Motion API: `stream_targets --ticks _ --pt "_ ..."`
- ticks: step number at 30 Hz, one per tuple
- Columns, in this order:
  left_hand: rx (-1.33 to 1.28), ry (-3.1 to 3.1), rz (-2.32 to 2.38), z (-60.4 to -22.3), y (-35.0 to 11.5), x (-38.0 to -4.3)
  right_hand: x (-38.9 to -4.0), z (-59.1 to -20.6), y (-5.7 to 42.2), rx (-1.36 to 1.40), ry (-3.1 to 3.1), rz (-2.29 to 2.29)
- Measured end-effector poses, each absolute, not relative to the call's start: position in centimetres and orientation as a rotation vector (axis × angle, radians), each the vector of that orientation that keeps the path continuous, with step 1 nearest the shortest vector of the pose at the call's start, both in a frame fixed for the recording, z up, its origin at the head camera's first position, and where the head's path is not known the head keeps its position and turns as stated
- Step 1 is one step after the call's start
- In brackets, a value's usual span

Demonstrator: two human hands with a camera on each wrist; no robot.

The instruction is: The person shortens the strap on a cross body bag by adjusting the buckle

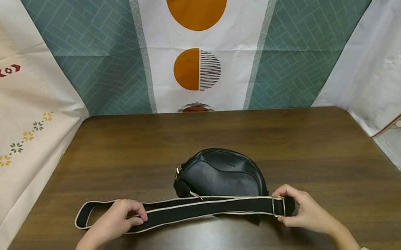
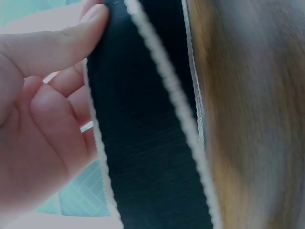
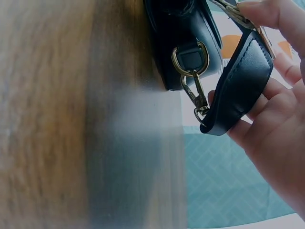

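A black strap with white edges stretches between my two hands, in front of a small black leather bag. My left hand pinches the strap toward its looped left end; in the left wrist view the thumb lies on the strap's edge. My right hand grips the strap at a gold buckle. In the right wrist view, a leather strap end crosses that hand's fingers, and a gold swivel clasp joins it to a D-ring on the bag.
Under everything lies a brown wooden table. A patterned green and white cloth hangs behind it, with pale cloths at the left and right sides. Dark devices sit at both wrists.
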State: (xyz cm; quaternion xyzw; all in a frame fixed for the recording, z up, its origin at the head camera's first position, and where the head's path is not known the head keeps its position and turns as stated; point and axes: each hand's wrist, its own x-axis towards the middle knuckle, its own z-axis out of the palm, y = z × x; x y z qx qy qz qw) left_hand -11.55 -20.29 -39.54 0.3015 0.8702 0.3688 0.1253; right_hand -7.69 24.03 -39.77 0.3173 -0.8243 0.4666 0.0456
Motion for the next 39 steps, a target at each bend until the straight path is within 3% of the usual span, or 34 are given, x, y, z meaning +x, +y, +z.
stream_targets --ticks 12,26,39 --pt "0.918 2.495 1.027 -39.2 -18.2 -12.3 -7.5 -39.9 24.2 0.998 -2.503 1.410" --pt "1.093 2.612 1.001 -39.2 -13.1 -14.2 -6.6 -39.8 24.1 0.838 -2.585 1.270" --pt "1.242 2.584 0.878 -39.4 -8.7 -15.5 -7.5 -43.2 26.2 0.892 -2.540 1.227"
